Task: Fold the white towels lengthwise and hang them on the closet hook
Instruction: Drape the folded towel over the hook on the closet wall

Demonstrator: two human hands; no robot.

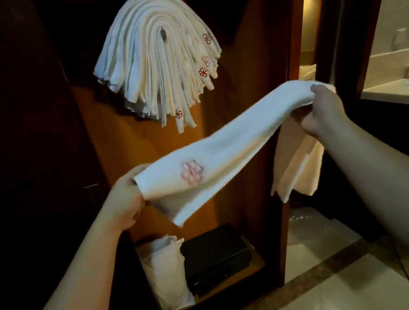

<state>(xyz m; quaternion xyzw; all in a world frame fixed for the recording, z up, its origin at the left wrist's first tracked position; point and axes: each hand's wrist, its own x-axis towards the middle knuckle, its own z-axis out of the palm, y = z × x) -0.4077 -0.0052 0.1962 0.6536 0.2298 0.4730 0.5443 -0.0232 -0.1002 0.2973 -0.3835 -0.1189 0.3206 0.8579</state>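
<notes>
Below the towel-buried hook (162,33), both hands, left (123,203) and right (323,111), grip a folded towel (224,152), fingertips hidden.

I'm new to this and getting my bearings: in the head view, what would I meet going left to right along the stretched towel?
Left hand → pink flower emblem on the white towel → right hand → bathroom counter.

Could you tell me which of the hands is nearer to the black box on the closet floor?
Left. The left hand grips the towel end above and left of the black box; the right hand holds the other end higher, far to its right.
</notes>
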